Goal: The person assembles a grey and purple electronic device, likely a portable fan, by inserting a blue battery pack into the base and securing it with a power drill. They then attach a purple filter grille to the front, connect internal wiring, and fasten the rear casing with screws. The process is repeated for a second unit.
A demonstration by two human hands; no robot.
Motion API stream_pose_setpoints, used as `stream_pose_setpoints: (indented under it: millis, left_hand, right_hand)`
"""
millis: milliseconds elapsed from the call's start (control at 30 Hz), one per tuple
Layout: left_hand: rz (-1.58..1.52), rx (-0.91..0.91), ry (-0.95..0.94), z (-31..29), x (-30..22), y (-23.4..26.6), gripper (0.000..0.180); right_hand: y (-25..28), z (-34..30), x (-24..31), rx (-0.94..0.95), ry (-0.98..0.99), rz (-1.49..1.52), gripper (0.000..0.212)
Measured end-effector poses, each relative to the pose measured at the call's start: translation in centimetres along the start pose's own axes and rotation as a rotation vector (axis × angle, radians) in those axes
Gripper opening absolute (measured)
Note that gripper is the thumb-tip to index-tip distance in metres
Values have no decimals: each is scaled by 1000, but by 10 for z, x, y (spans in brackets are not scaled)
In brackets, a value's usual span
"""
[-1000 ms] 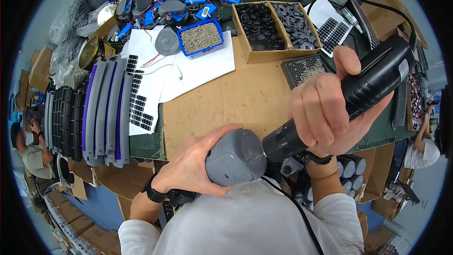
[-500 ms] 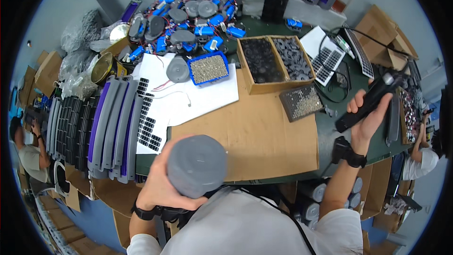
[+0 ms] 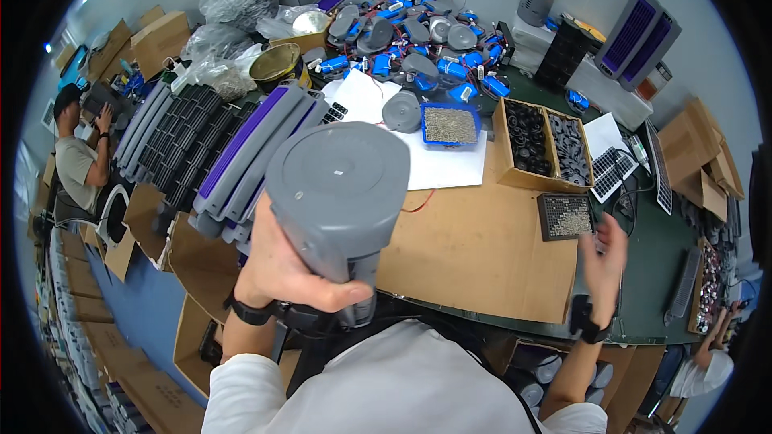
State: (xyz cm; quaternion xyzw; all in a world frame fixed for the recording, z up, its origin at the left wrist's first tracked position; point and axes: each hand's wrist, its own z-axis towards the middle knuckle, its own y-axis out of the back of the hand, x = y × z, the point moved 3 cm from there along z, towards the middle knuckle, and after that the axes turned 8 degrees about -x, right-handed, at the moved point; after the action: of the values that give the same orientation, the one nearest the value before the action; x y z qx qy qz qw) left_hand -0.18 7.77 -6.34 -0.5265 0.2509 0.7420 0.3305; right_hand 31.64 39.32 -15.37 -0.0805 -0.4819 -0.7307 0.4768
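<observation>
Grey housing [image 3: 338, 173], held in left grip [image 3: 283, 269], broad end uppermost

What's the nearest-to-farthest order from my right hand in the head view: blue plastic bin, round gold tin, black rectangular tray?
1. Black rectangular tray, just left of your right hand.
2. Blue plastic bin, farther left.
3. Round gold tin, far left.

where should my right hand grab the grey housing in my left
Probably by the right wall of the grey housing, below its broad top, coming from the right: the left hand wraps its left side, leaving that wall bare.
</observation>
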Motion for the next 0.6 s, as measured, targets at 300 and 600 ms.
stream_pose_setpoints:
  millis: [300, 600]
  left_hand:
    - [-284, -208, -127, -8, -9, -16, 108]
    - [31, 74, 232, -34, 96, -4, 103]
  right_hand:
    - [-97, -61, 225, 814, 348, 766, 107]
    - [-54, -26, 141, 713, 525, 39, 90]
